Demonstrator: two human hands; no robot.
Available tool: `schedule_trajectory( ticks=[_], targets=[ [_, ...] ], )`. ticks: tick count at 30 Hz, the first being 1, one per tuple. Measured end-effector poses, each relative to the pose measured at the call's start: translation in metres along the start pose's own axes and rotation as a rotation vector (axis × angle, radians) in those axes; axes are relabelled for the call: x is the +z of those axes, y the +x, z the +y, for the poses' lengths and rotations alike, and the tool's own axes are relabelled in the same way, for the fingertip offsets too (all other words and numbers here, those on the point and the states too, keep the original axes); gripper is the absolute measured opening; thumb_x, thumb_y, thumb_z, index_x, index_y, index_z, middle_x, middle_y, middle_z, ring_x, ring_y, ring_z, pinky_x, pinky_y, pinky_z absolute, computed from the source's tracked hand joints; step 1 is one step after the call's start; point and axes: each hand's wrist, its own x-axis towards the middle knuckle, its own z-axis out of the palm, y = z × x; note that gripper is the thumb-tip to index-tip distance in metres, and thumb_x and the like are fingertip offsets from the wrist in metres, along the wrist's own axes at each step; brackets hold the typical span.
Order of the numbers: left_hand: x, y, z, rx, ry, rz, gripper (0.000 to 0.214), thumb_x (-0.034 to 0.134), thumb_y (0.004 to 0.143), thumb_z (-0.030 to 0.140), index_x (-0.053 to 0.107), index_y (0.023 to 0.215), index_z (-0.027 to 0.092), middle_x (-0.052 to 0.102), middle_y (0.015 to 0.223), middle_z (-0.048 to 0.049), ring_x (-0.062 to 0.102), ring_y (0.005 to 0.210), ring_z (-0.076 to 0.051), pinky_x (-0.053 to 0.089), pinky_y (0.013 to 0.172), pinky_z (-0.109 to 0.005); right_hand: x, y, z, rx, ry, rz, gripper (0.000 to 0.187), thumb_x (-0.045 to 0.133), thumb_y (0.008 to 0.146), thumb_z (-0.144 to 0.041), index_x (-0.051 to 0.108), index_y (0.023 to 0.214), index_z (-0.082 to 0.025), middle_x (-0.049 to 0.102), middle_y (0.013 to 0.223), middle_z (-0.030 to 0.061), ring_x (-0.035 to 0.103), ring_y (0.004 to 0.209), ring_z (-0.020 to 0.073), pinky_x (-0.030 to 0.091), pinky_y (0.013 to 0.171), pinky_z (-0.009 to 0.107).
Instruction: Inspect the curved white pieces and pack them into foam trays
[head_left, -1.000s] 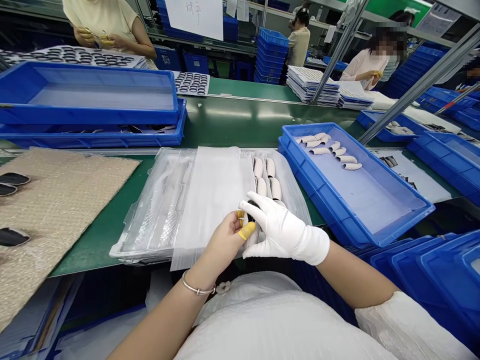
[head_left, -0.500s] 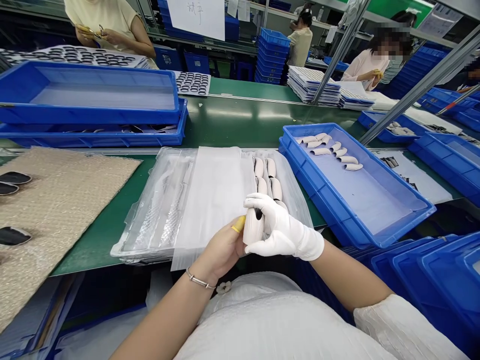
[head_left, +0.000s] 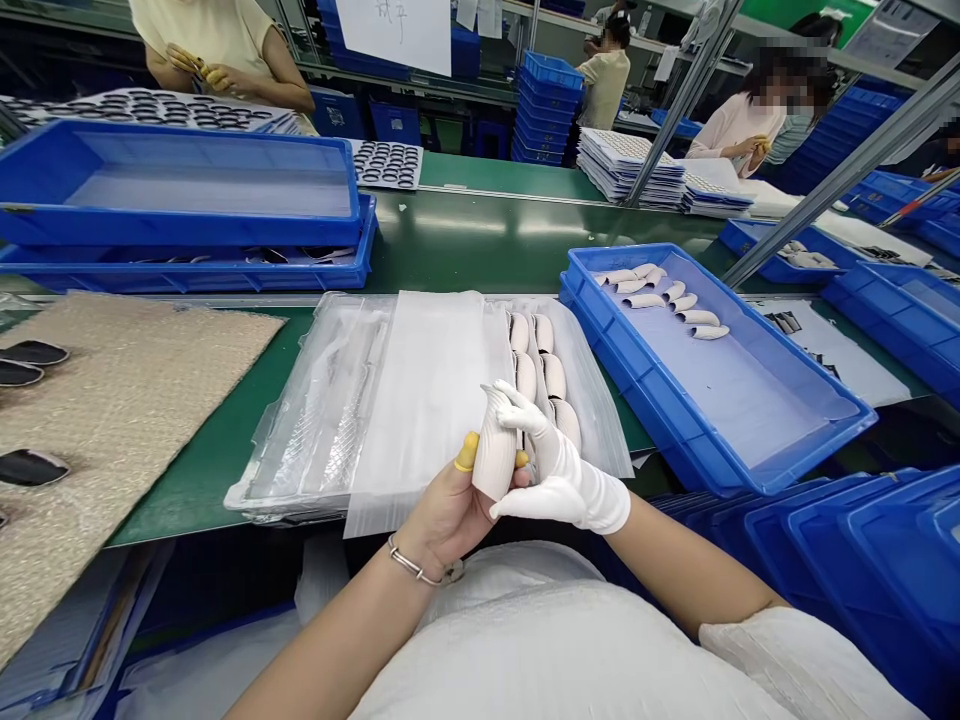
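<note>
A pale pinkish, curved shell piece (head_left: pixel 494 450) with a ribbed surface stands nearly upright between my hands, over the front edge of the clear plastic tray (head_left: pixel 259 490). My left hand (head_left: pixel 457 505) is bare with yellow finger cots, and grips the piece between thumb and fingers. In a white glove, my right hand (head_left: pixel 559 470) spans the piece from the right, fingertips on its upper end and thumb by its lower end. Behind them, similar pale pieces (head_left: pixel 555 375) sit in two rows in the tray. A white foam sheet (head_left: pixel 431 390) covers the tray's middle.
To the right, a blue bin (head_left: pixel 757 400) holds several pale pieces at its far end. Stacked blue bins (head_left: pixel 180 225) stand at the back left. A padded sheet (head_left: pixel 142 400) with dark pieces lies left. A metal post (head_left: pixel 840 150) slants across the right. Co-workers sit across the bench.
The shell piece has been turned in my hands, so its ribbed outer face shows and its pointed end is up. My left fingers now show behind it; the gloved fingers have straightened somewhat.
</note>
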Motion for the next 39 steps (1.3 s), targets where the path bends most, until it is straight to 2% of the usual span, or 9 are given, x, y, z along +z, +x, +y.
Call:
schedule_trajectory(
  ticks=[6, 12, 18, 21, 25, 27, 31, 35, 39],
  targets=[
    [0.003, -0.001, 0.002, 0.084, 0.03, 0.073, 0.045, 0.079, 0.076, 0.053, 0.073, 0.095, 0.013, 0.072, 0.077, -0.0063, 0.065, 0.062, -0.015, 0.054, 0.057, -0.023, -0.003, 0.002, -0.01, 0.099, 0.044, 0.014, 0.07, 0.084, 0.074, -0.036, 0.05, 0.134, -0.026, 0.027, 0.161, 0.0134, 0.025, 0.15, 0.0313, 0.028, 0.119, 0.051],
    [0.007, -0.003, -0.001, 0.065, 0.022, 0.094, 0.043, 0.083, 0.073, 0.049, 0.07, 0.097, 0.016, 0.072, 0.087, -0.0048, 0.067, 0.074, -0.015, 0.058, 0.077, -0.029, -0.007, 0.015, -0.007, 0.325, 0.152, 0.211, 0.041, 0.071, 0.086, -0.037, 0.059, 0.123, -0.024, 0.05, 0.146, 0.0099, 0.045, 0.139, 0.0256, 0.036, 0.117, 0.046],
    [0.009, -0.003, -0.003, 0.111, 0.062, 0.129, 0.045, 0.083, 0.074, 0.048, 0.066, 0.101, 0.016, 0.071, 0.092, -0.0059, 0.067, 0.076, -0.015, 0.058, 0.078, -0.03, -0.016, 0.019, 0.009, 0.482, 0.136, 0.446, 0.037, 0.06, 0.093, -0.041, 0.057, 0.123, -0.02, 0.061, 0.131, 0.0105, 0.058, 0.124, 0.0217, 0.044, 0.11, 0.042],
    [0.008, -0.002, -0.004, 0.174, 0.116, 0.148, 0.041, 0.08, 0.077, 0.049, 0.063, 0.099, 0.018, 0.069, 0.091, -0.0031, 0.066, 0.077, -0.015, 0.057, 0.074, -0.029, -0.012, 0.012, -0.001, 0.523, 0.108, 0.359, 0.055, 0.067, 0.087, -0.047, 0.053, 0.131, -0.019, 0.061, 0.127, 0.012, 0.063, 0.112, 0.0228, 0.052, 0.099, 0.041],
    [0.005, -0.001, -0.006, 0.228, 0.2, 0.169, 0.032, 0.074, 0.084, 0.046, 0.059, 0.097, 0.021, 0.065, 0.086, 0.0011, 0.062, 0.075, -0.012, 0.053, 0.068, -0.024, -0.003, 0.009, -0.02, 0.459, -0.094, 0.16, 0.088, 0.085, 0.067, -0.047, 0.047, 0.141, -0.02, 0.054, 0.133, 0.0133, 0.059, 0.116, 0.0276, 0.055, 0.092, 0.04],
    [0.004, -0.002, -0.007, 0.219, 0.227, 0.171, 0.033, 0.074, 0.084, 0.046, 0.059, 0.099, 0.021, 0.066, 0.089, 0.0011, 0.063, 0.077, -0.012, 0.054, 0.071, -0.025, -0.002, 0.012, -0.024, 0.462, -0.118, 0.187, 0.074, 0.084, 0.068, -0.047, 0.055, 0.129, -0.018, 0.06, 0.121, 0.0111, 0.062, 0.109, 0.0261, 0.056, 0.088, 0.039],
    [0.005, -0.005, -0.007, 0.162, 0.213, 0.149, 0.037, 0.077, 0.081, 0.046, 0.059, 0.101, 0.022, 0.069, 0.092, -0.0009, 0.066, 0.078, -0.014, 0.055, 0.076, -0.029, -0.007, 0.021, -0.021, 0.626, 0.14, 0.287, 0.036, 0.07, 0.083, -0.051, 0.063, 0.092, -0.017, 0.064, 0.08, 0.0015, 0.061, 0.067, 0.0138, 0.053, 0.06, 0.027],
    [0.006, -0.006, -0.007, 0.103, 0.149, 0.136, 0.04, 0.08, 0.077, 0.048, 0.062, 0.099, 0.019, 0.07, 0.089, -0.004, 0.067, 0.077, -0.016, 0.056, 0.077, -0.031, -0.012, 0.024, -0.008, 0.697, 0.329, 0.343, 0.04, 0.065, 0.086, -0.057, 0.058, 0.078, -0.019, 0.054, 0.055, -0.0043, 0.05, 0.047, 0.0089, 0.042, 0.044, 0.02],
    [0.006, -0.005, -0.007, 0.066, 0.066, 0.118, 0.041, 0.081, 0.077, 0.047, 0.066, 0.101, 0.018, 0.071, 0.091, -0.0057, 0.067, 0.076, -0.016, 0.057, 0.078, -0.031, -0.014, 0.021, 0.002, 0.717, 0.405, 0.408, 0.041, 0.067, 0.083, -0.058, 0.057, 0.081, -0.018, 0.055, 0.056, -0.0052, 0.045, 0.041, 0.0063, 0.035, 0.038, 0.018]
  ],
)
